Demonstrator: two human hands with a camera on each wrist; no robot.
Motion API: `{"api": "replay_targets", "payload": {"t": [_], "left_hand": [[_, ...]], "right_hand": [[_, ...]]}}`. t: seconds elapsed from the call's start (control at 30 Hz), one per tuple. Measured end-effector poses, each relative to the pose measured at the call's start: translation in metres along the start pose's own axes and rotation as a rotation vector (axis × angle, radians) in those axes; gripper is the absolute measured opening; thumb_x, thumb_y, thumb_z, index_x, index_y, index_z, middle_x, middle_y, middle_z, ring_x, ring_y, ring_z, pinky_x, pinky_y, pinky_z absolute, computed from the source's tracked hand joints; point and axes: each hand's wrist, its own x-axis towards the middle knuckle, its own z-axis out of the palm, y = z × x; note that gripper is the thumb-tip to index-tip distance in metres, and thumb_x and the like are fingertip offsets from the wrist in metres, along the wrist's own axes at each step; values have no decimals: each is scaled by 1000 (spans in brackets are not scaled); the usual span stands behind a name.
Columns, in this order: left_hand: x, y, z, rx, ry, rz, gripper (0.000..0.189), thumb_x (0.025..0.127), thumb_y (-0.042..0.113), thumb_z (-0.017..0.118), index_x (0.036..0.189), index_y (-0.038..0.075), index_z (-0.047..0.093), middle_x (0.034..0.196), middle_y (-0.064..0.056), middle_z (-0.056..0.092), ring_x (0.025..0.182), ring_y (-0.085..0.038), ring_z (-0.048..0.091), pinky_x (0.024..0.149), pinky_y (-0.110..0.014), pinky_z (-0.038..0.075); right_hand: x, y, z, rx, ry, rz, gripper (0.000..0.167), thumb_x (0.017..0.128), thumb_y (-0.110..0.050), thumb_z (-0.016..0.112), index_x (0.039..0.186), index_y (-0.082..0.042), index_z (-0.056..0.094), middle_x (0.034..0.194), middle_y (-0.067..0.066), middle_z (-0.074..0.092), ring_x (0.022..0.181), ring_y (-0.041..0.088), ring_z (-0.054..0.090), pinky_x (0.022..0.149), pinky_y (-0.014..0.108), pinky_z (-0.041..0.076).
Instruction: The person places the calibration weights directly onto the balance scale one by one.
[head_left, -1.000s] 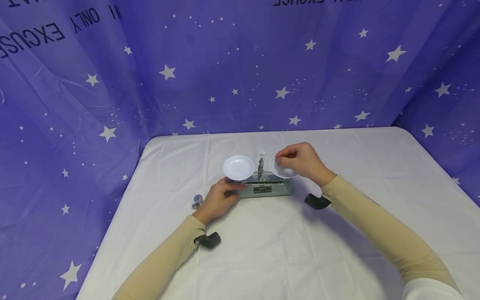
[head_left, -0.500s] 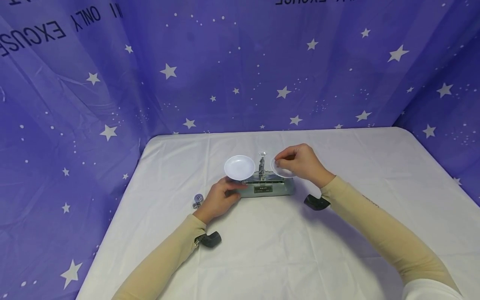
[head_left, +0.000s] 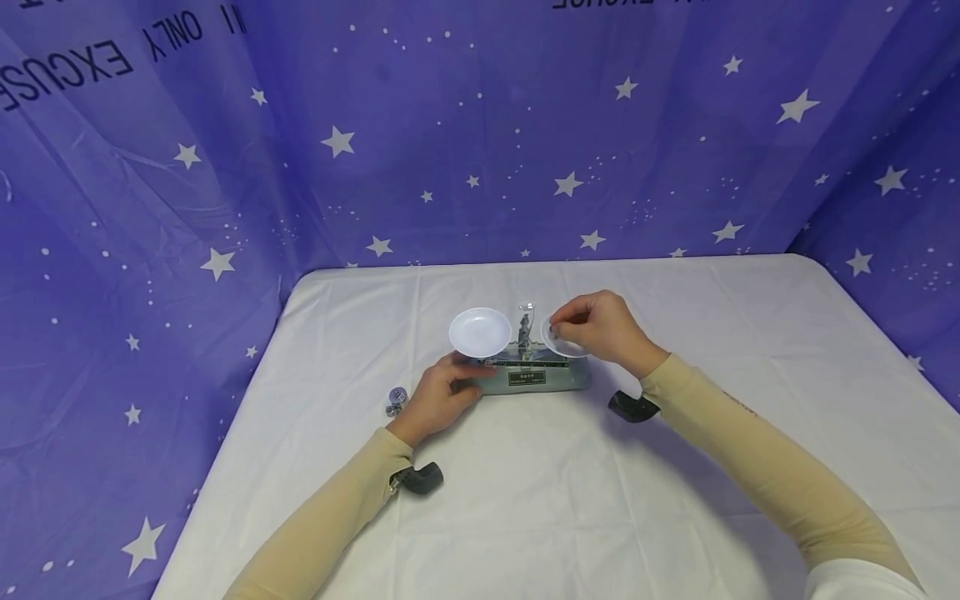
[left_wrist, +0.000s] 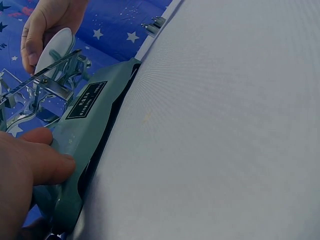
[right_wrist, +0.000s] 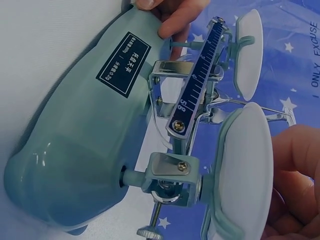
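A green balance scale [head_left: 551,381] stands on the white table, with a beam, a scale strip and two white pans. My left hand [head_left: 438,398] grips the left end of its base, below the left pan [head_left: 480,332]; the thumb lies on the front in the left wrist view. My right hand [head_left: 606,329] is over the right pan [head_left: 566,346], thumb and forefinger pinched together. A tiny grey metal weight [head_left: 554,332] shows at those fingertips, mostly covered. In the right wrist view, the right pan [right_wrist: 245,170] hides the fingertips.
Several small metal weights [head_left: 396,400] stand on the white cloth [head_left: 525,500] left of my left hand. A purple curtain with stars [head_left: 450,125] hangs behind the table and at both sides. Black wrist mounts [head_left: 633,407] stick out below the sleeves.
My right hand has sunk very slightly toward the right pan. The left pan sits a touch higher than before. My left hand stays on the base.
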Motion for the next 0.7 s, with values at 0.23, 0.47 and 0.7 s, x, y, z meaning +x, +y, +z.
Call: {"api": "replay_targets", "payload": {"t": [0.23, 0.47, 0.7], "left_hand": [[0, -1, 1, 5, 1, 4, 35, 82, 0, 68, 115, 9, 78, 143, -19, 60, 136, -37, 55, 114, -53, 44], [0, 1, 0, 5, 0, 12, 35, 82, 2, 69, 115, 8, 78, 144, -20, 59, 136, -38, 55, 114, -54, 44], [0, 1, 0, 6, 4, 10, 34, 82, 3, 69, 114, 8, 78, 144, -21, 59, 137, -37, 55, 115, -53, 43]], "right_hand": [[-2, -1, -1, -9, 3, 0, 15, 85, -5, 71, 95, -1, 81, 92, 16, 79, 76, 6, 66, 69, 17, 54], [-2, 0, -1, -14, 10, -12, 14, 85, -4, 71, 95, 0, 81, 92, 16, 79, 75, 6, 66, 68, 17, 54], [-1, 1, -3, -30, 9, -8, 14, 86, -5, 71, 95, -1, 81, 94, 17, 79, 77, 8, 67, 69, 18, 54]]}}
